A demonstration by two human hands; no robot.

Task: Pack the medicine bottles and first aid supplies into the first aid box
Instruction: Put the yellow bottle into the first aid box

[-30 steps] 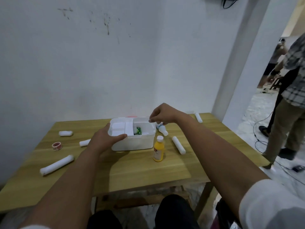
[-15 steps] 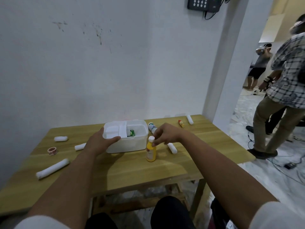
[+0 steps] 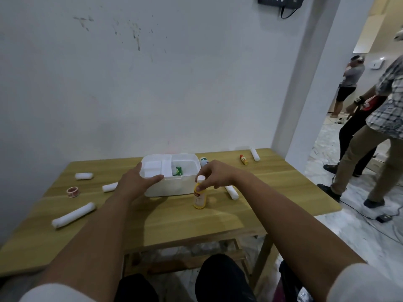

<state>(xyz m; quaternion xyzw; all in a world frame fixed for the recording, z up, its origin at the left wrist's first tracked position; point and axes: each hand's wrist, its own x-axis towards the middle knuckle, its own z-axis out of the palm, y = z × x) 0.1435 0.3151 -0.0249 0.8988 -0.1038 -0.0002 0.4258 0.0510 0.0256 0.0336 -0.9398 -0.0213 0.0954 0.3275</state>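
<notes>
An open white plastic first aid box (image 3: 174, 186) sits mid-table on a light wooden table (image 3: 218, 219), a green packet (image 3: 178, 171) lying in its right compartment. The left hand (image 3: 136, 185) wraps the box's front-left corner, thumb lying along the near rim, fingers on the left wall. The right hand (image 3: 214, 174) pinches the neck of an upright yellow bottle with a white cap (image 3: 199, 197), standing on the table just in front of the box's right corner; thumb and forefinger are closed around it below the cap. A white bottle (image 3: 204, 160) shows behind that hand, partly hidden. A white gauze roll (image 3: 231, 192) lies just right of the yellow bottle. Farther right lie a small orange bottle (image 3: 243, 159) and another roll (image 3: 254, 154). Left of the box lie three white rolls (image 3: 84, 176) (image 3: 109, 187) (image 3: 73, 215) and a reddish tape ring (image 3: 73, 191). Two bystanders (image 3: 370, 136) stand in the doorway
</notes>
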